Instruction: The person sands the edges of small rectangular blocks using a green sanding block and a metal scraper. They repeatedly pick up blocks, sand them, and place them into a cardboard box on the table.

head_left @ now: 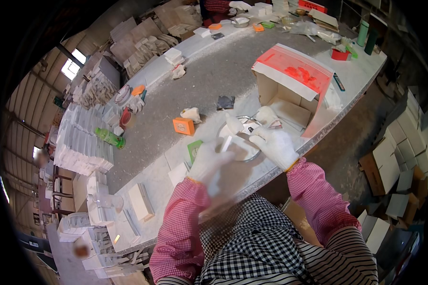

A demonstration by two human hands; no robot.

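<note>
My left hand (208, 160), in a white glove and slightly blurred, is closed on a small white strip (226, 143), held tilted at the left side of a round metal bowl (258, 156). My right hand (275, 144), gloved too, bends over the bowl's right side with its fingertips pinched together. A thin greyish edge shows at those fingertips, but its kind is unclear. White material lies in the bowl, and a white cloth-like lump (233, 124) sits at its far left rim. Beside my left hand is a green box (194, 150).
An open red-and-white cardboard box (295, 71) stands beyond my right hand. An orange box (183, 126) and a dark pad (225, 102) lie further off. White slabs (141, 202) are at the left, near a green bottle (110, 137) and tall tile stacks (83, 137). Another person's gloved hand (240, 5) shows across the table.
</note>
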